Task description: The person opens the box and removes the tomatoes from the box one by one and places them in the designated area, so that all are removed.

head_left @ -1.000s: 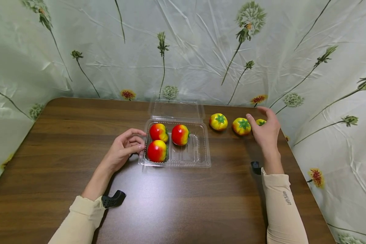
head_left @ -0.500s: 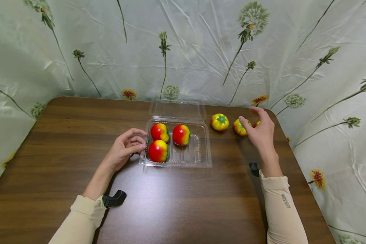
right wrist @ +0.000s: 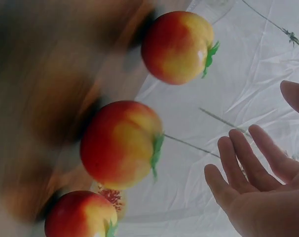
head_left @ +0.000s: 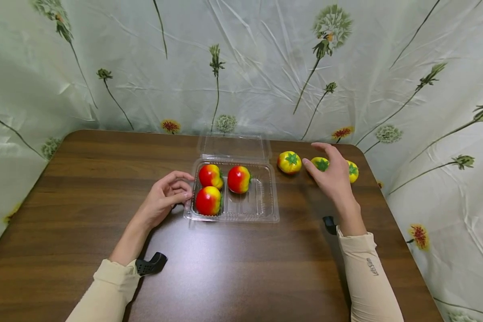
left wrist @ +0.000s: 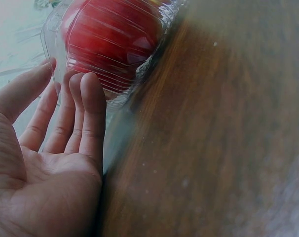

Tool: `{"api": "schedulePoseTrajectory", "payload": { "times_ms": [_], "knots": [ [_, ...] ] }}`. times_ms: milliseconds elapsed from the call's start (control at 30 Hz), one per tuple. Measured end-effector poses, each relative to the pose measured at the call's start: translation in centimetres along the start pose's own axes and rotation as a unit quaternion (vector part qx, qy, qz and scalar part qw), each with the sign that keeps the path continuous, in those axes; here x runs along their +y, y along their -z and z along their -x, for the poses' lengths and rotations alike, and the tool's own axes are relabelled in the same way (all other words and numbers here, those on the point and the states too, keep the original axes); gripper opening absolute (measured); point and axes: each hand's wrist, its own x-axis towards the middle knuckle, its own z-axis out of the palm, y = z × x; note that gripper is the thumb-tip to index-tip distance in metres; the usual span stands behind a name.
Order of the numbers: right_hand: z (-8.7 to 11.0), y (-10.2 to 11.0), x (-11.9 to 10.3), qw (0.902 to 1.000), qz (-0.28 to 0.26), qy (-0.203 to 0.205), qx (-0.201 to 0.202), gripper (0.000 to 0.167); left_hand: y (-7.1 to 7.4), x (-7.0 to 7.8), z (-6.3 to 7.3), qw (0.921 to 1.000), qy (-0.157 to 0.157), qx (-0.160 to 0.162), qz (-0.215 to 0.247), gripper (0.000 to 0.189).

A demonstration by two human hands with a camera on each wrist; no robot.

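Note:
A hinged clear plastic container [head_left: 268,210] lies on the table with its lid [head_left: 233,147] folded back. Two tomato-like red-and-yellow fruits fill its left compartment, a rear one [head_left: 210,175] and a front one [head_left: 207,201]; a third fruit [head_left: 239,180] sits to their right. My left hand [head_left: 165,194] pinches the container's left rim between thumb and fingers. My right hand [head_left: 333,175], fingers spread and holding nothing, hovers over the row of fruits at right. It partly hides the middle fruit [head_left: 320,163] and the right one [head_left: 353,171]; the left one [head_left: 289,162] shows whole.
The brown wooden table [head_left: 241,273] ends at the back against a pale flower-printed curtain [head_left: 257,67], which also hangs along both sides. Black wrist mounts [head_left: 151,264] stick out from the sleeves.
My right hand has moved left along the row, from between the middle and right fruits to over the middle one, uncovering the right one. My left hand, the container and the fruits stay put.

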Motion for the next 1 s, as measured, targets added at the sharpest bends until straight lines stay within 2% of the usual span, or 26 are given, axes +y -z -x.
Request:
{"api": "schedulePoseTrajectory", "payload": {
  "times_ms": [267, 500, 700, 833, 1000],
  "knots": [
    [-0.5, -1.0, -1.9, 0.9996, -0.019, 0.020, 0.003, 0.048, 0.0, -0.1, 0.1, 1.0000, -0.001, -0.001, 0.000, 0.040],
    [-0.6, -2.3, -3.6, 0.9991, -0.035, 0.017, -0.015, 0.047, 0.0, -0.2, -0.2, 1.0000, -0.003, -0.002, -0.004, 0.039],
    [-0.8, -3.5, -5.8, 0.9973, -0.070, 0.014, -0.019, 0.046, -0.1, 0.1, -0.1, 1.0000, -0.003, 0.003, -0.004, 0.039],
    [-0.7, -4.5, -6.7, 0.9961, -0.073, 0.024, -0.044, 0.047, -0.1, 0.1, 0.0, 1.0000, -0.001, 0.005, -0.004, 0.038],
    [-0.4, -5.4, -6.9, 0.9946, -0.070, 0.037, -0.068, 0.046, -0.1, 0.1, 0.0, 1.0000, -0.001, 0.003, -0.005, 0.038]
  ]
}}
